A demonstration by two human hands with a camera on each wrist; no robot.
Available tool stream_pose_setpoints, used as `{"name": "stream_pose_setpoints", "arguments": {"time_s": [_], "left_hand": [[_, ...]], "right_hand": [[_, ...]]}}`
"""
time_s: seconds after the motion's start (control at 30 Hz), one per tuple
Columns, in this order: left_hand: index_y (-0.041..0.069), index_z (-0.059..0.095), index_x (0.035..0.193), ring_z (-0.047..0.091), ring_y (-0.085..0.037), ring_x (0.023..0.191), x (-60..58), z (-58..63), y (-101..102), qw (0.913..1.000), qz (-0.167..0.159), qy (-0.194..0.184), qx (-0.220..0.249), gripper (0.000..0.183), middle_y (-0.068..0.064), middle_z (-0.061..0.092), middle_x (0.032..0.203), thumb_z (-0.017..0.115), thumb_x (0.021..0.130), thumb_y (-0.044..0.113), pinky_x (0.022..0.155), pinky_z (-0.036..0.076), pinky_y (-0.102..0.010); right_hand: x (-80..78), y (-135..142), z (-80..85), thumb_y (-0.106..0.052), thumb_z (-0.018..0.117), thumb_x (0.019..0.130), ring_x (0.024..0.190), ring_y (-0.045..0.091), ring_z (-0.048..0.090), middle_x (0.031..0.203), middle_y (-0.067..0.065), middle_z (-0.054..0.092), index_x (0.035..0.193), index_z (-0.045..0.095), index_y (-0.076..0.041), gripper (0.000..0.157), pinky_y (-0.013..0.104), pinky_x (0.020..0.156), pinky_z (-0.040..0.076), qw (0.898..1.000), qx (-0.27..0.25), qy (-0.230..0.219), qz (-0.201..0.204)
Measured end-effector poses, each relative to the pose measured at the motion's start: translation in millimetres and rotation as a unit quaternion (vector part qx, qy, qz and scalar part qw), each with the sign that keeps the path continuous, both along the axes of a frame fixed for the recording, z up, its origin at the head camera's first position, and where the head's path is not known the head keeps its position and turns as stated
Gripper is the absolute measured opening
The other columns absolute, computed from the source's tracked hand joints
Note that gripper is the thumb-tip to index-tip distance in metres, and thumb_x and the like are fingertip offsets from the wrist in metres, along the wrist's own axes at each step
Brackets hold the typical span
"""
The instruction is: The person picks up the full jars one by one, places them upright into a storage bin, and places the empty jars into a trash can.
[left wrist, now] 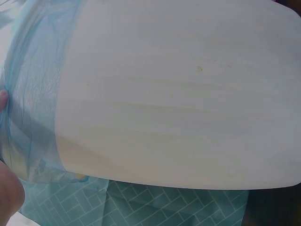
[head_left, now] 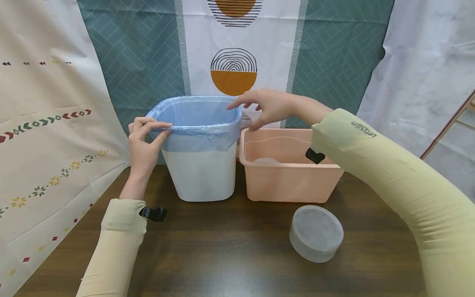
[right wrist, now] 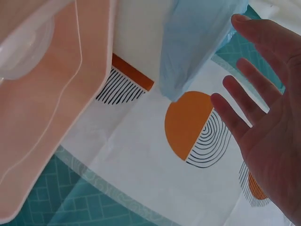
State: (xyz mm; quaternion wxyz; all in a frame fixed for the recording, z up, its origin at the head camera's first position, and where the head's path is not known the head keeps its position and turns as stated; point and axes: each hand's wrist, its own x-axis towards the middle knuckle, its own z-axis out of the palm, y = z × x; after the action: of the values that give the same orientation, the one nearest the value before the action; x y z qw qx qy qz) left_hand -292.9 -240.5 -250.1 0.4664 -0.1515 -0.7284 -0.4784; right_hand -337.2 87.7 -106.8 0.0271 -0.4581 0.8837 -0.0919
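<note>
A white trash bin [head_left: 200,177] stands upright, lined with a translucent blue trash bag [head_left: 208,140] folded down over its rim. At the front left of that rim, my left hand [head_left: 142,140] pinches the bag's edge between thumb and fingers. The left wrist view shows the bin's side close up, with only bits of the hand at the left border. My right hand [head_left: 272,105] hovers by the bin's right rim, above the pink tub's near-left corner. Its fingers are spread and relaxed, holding nothing; the right wrist view has the blue bag just past the fingertips.
Right of the bin is a pink plastic tub [head_left: 285,181] with a clear round container [head_left: 266,160] inside. Another clear round lidded container [head_left: 317,233] sits in front of it on the dark wooden table [head_left: 222,255]. Patterned curtains [head_left: 141,49] hang close behind and at the sides.
</note>
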Motion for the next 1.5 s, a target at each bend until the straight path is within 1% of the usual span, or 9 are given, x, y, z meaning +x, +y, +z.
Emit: {"name": "stream_pose_setpoints", "arguments": {"time_s": [0.27, 0.47, 0.7, 0.87, 0.93, 1.07, 1.17, 1.27, 1.5], "left_hand": [[0.002, 0.077, 0.097, 0.037, 0.0, 0.108, 0.1, -1.1, -1, 1.0, 0.001, 0.002, 0.002, 0.014, 0.025, 0.05, 0.097, 0.076, 0.084, 0.003, 0.096, 0.025, -0.03], [0.002, 0.077, 0.097, 0.037, 0.0, 0.107, -2.3, -1.0, -1, 1.0, 0.0, 0.008, 0.0, 0.014, 0.025, 0.051, 0.097, 0.076, 0.083, 0.002, 0.096, 0.025, -0.031], [0.0, 0.077, 0.097, 0.037, 0.001, 0.107, -4.2, -2.1, -3, 0.9999, 0.0, 0.012, 0.001, 0.014, 0.025, 0.051, 0.097, 0.076, 0.083, 0.001, 0.097, 0.025, -0.03], [0.0, 0.077, 0.097, 0.037, 0.001, 0.107, -3.0, -2.5, -2, 1.0, 0.002, 0.006, 0.0, 0.014, 0.025, 0.05, 0.097, 0.076, 0.083, 0.001, 0.097, 0.025, -0.03], [-0.002, 0.076, 0.097, 0.037, 0.002, 0.106, 3.2, 1.6, 3, 1.0, -0.002, 0.009, 0.001, 0.014, 0.025, 0.05, 0.096, 0.075, 0.083, 0.0, 0.097, 0.025, -0.03], [-0.004, 0.075, 0.098, 0.037, 0.002, 0.106, 4.2, 3.4, 4, 1.0, -0.002, 0.008, 0.004, 0.014, 0.025, 0.05, 0.096, 0.074, 0.084, -0.003, 0.097, 0.025, -0.03], [-0.002, 0.076, 0.099, 0.037, 0.001, 0.107, -2.4, -0.1, 0, 1.0, 0.003, 0.005, 0.003, 0.015, 0.027, 0.049, 0.097, 0.074, 0.083, -0.003, 0.097, 0.025, -0.03], [-0.001, 0.076, 0.099, 0.037, 0.001, 0.107, -3.6, -0.5, -1, 1.0, 0.006, 0.006, 0.002, 0.016, 0.028, 0.049, 0.097, 0.074, 0.083, -0.002, 0.097, 0.025, -0.031], [-0.003, 0.075, 0.098, 0.036, 0.002, 0.106, 3.5, 3.6, 4, 1.0, 0.001, 0.005, 0.001, 0.014, 0.026, 0.049, 0.096, 0.074, 0.084, -0.002, 0.097, 0.025, -0.03]], "right_hand": [[19.9, 17, -19.7, -0.016, 0.075, 0.084, 0.129, 0.02, 0.049, 0.146, -0.003, 0.052, 0.144, 0.051, -0.022, 0.065, 0.047, 0.104, 0.046, 0.997, -0.035, 0.02, 0.066], [38.9, 30, -39.7, -0.017, 0.074, 0.085, 0.138, 0.021, 0.045, 0.151, -0.005, 0.047, 0.145, 0.049, -0.025, 0.066, 0.05, 0.107, 0.043, 0.997, -0.035, -0.006, 0.074], [49.8, 47, -64.0, -0.021, 0.074, 0.086, 0.149, 0.022, 0.032, 0.157, -0.006, 0.039, 0.146, 0.048, -0.028, 0.066, 0.05, 0.116, 0.033, 0.996, 0.002, 0.002, 0.085], [55.1, 58, -87.7, -0.024, 0.075, 0.084, 0.14, 0.02, 0.044, 0.148, -0.007, 0.051, 0.144, 0.051, -0.022, 0.064, 0.047, 0.113, 0.037, 0.994, -0.002, 0.032, 0.104], [57.8, 64, -95.5, -0.022, 0.075, 0.084, 0.139, 0.02, 0.045, 0.147, -0.008, 0.052, 0.143, 0.051, -0.023, 0.064, 0.046, 0.113, 0.038, 0.994, -0.002, 0.03, 0.102], [62.0, 76, -108.5, -0.021, 0.074, 0.084, 0.141, 0.022, 0.042, 0.151, -0.006, 0.048, 0.144, 0.049, -0.028, 0.066, 0.047, 0.112, 0.038, 0.995, 0.01, 0.012, 0.096], [64.8, 84, -118.3, -0.02, 0.073, 0.084, 0.141, 0.024, 0.042, 0.151, -0.006, 0.047, 0.145, 0.048, -0.031, 0.067, 0.05, 0.111, 0.038, 0.996, 0.015, 0.006, 0.088], [66.6, 93, -129.9, -0.02, 0.072, 0.084, 0.141, 0.023, 0.042, 0.149, -0.009, 0.048, 0.145, 0.047, -0.034, 0.067, 0.05, 0.111, 0.038, 0.996, 0.013, 0.001, 0.088], [72.3, 112, -159.4, -0.019, 0.074, 0.082, 0.134, 0.018, 0.047, 0.146, -0.009, 0.052, 0.145, 0.049, -0.025, 0.068, 0.045, 0.105, 0.042, 0.996, 0.025, -0.01, 0.085]]}}
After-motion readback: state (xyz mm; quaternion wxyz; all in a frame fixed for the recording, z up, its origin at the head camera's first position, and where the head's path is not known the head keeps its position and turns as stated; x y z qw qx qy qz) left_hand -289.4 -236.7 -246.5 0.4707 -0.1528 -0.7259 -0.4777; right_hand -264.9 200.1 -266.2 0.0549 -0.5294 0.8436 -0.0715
